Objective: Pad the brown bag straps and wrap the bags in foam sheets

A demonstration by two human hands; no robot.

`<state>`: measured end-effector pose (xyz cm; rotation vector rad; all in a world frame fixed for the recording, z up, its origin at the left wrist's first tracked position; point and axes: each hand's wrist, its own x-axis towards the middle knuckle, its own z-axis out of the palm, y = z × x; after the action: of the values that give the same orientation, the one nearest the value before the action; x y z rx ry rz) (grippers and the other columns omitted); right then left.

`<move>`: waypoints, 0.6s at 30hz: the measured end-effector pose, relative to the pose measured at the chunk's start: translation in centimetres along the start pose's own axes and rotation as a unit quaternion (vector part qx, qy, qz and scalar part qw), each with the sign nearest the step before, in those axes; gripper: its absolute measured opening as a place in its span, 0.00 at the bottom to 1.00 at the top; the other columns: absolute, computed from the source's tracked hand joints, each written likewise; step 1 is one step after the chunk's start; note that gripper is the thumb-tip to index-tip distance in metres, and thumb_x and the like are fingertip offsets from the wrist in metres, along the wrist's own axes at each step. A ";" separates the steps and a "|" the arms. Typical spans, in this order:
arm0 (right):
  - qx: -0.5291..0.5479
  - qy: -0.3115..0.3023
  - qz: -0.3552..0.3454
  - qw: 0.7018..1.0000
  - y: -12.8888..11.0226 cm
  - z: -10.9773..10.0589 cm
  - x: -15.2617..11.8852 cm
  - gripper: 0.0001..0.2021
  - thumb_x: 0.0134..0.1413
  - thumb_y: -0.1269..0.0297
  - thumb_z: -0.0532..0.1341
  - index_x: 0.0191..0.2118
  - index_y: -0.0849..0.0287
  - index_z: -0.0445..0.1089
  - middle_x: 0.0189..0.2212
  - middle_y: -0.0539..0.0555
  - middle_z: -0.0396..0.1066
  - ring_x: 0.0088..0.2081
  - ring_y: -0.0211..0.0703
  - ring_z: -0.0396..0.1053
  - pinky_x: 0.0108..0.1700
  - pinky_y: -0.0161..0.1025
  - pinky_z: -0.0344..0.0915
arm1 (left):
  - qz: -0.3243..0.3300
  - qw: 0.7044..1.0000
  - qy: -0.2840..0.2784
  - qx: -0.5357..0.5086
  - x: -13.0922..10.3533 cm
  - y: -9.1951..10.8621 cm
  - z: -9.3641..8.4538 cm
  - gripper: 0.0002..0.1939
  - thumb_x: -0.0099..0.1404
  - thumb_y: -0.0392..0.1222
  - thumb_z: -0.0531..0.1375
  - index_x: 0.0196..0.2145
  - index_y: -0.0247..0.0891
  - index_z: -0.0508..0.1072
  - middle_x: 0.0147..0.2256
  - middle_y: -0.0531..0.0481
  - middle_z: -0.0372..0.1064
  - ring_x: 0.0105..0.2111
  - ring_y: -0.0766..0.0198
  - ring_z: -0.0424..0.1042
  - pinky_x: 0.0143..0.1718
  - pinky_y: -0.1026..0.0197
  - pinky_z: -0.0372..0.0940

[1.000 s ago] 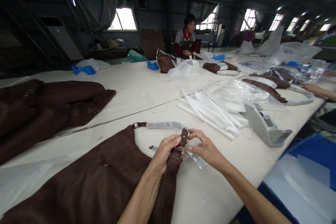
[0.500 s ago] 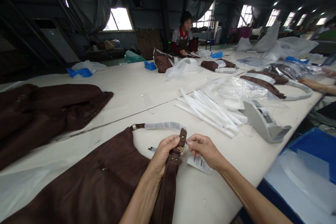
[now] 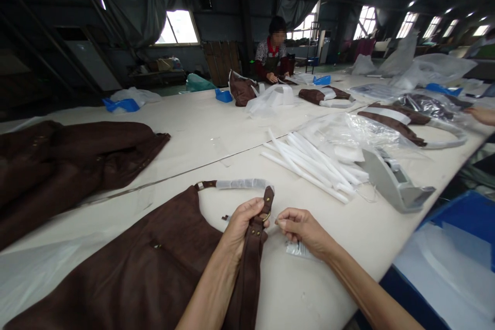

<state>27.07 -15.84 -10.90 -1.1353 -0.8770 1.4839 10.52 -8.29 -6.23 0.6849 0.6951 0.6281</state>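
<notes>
A dark brown handbag (image 3: 154, 263) lies on the table in front of me. My left hand (image 3: 247, 219) is closed round the end of its strap, where a brass ring (image 3: 266, 216) joins the riveted leather tabs. White wrapping (image 3: 242, 184) covers the strap's upper part. Just right of the ring, my right hand (image 3: 303, 229) pinches what looks like a thin string, only faintly visible. Below that hand shows a printed tag in a clear sleeve (image 3: 297, 249), partly hidden by the fingers. Small dark pieces (image 3: 225, 217) lie behind my left hand.
White tubes (image 3: 309, 162) lie beside a grey tape dispenser (image 3: 394, 180). Another brown bag (image 3: 85, 154) rests at left. Wrapped bags (image 3: 394, 118) and plastic film lie at right, near another person's hand (image 3: 481, 114). A co-worker (image 3: 273, 56) works across the table (image 3: 185, 139).
My right hand has drawn slightly right, away from the ring, and the tag has shifted with it. My left hand keeps its hold on the strap.
</notes>
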 end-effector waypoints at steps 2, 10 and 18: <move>-0.007 0.001 -0.002 1.000 -0.2 0.3 0.1 0.18 0.43 0.50 0.71 0.31 0.61 0.73 0.20 0.46 0.65 0.20 0.30 0.57 0.23 0.31 0.50 | 0.002 1.000 -0.002 -0.004 0.1 0.0 -0.1 0.20 0.48 0.44 0.74 0.30 0.35 0.68 0.21 0.57 0.61 0.17 0.71 0.64 0.11 0.72 0.60; -0.013 -0.011 -0.024 1.000 -1.6 1.6 0.7 0.17 0.46 0.51 0.69 0.31 0.62 0.73 0.21 0.46 0.66 0.21 0.29 0.57 0.23 0.31 0.49 | 0.004 1.000 0.003 -0.007 0.0 0.2 0.2 0.22 0.46 0.43 0.75 0.31 0.35 0.68 0.21 0.57 0.61 0.17 0.71 0.64 0.11 0.72 0.60; -0.005 0.003 -0.021 1.000 -1.7 2.0 0.0 0.15 0.47 0.53 0.69 0.30 0.62 0.73 0.21 0.46 0.66 0.20 0.29 0.58 0.23 0.30 0.49 | -0.001 1.000 0.004 0.018 -0.2 0.2 0.3 0.20 0.48 0.46 0.73 0.31 0.35 0.68 0.19 0.56 0.63 0.14 0.72 0.61 0.12 0.72 0.59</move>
<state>25.66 -15.38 -8.74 -1.1211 -0.9012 1.4421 10.61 -8.39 -5.83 0.7146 0.7156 0.6171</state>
